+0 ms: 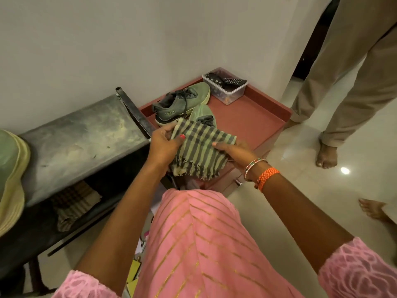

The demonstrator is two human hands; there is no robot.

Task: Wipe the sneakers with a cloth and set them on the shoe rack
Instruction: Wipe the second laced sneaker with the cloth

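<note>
Two grey-green sneakers lie on a pink cabinet top [255, 119]. The far sneaker [180, 102] lies in full view with dark laces. The near sneaker [202, 114] shows only its toe, since a green-and-grey checked cloth [199, 151] covers the rest. My left hand [165, 145] grips the cloth's left edge, thumb on top. My right hand [233, 150] holds its right side, fingers under the fabric. The cloth's frayed hem hangs toward me. To the left stands a dusty dark metal shoe rack [79, 143].
A clear plastic box [229, 91] with remote controls sits at the cabinet's back corner. Another person in beige trousers [348, 82] stands barefoot on the tiled floor at right. A pale hat [10, 179] lies on the rack's left end; folded cloth [73, 203] sits on its lower shelf.
</note>
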